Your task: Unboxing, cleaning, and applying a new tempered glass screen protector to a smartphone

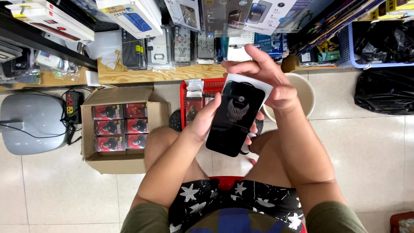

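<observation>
A flat black package [235, 116] with a winged emblem on its front sits upright between my hands, above my knees. My left hand [202, 123] grips its left edge, with fingers wrapped behind. My right hand [263, 75] rests at its top, where a white card or insert [252, 81] sticks out of the package; thumb and fingers pinch that white top edge. I am seated on a red stool [226, 181].
A cardboard box [125, 162] of several red-and-black packs stands at left. A red basket [196, 97] with similar packs lies ahead, a cream bucket [304, 92] to its right. Wooden shelves [129, 75] hold phone cases. A power strip [73, 103] and black bags [384, 90] flank the tiled floor.
</observation>
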